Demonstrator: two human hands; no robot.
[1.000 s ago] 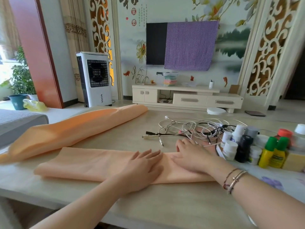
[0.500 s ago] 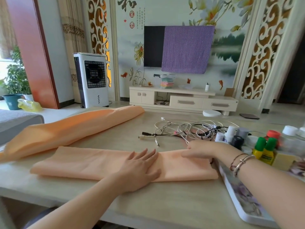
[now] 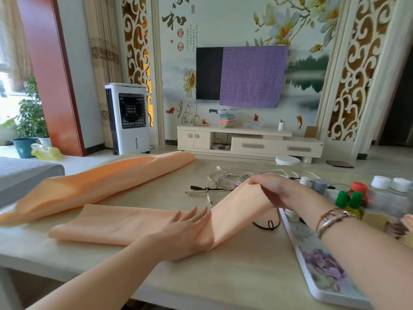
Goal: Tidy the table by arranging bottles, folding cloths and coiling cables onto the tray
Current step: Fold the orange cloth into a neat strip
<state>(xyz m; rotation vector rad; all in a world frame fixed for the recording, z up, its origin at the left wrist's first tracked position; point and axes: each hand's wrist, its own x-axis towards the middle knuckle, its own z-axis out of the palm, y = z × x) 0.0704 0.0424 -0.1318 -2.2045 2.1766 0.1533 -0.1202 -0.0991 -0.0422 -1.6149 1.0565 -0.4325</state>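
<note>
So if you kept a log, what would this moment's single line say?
step: folding near cloth | left hand: flat, pressing cloth | right hand: grips lifted right end | cables: uncoiled | tray: holds bottles

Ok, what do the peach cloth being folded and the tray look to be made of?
Peach cloth: thin, soft matte fabric; it bends limply where the right hand lifts its end. Tray: seemingly glossy plastic or melamine, with a rigid white rim and printed purple flowers.

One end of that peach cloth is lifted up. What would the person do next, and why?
Probably carry the lifted end leftward over the flat part. The right hand pinches the near cloth's right end off the table, while the left hand lies flat at the middle, where the crease would fall, so a fold in half looks set.
</note>
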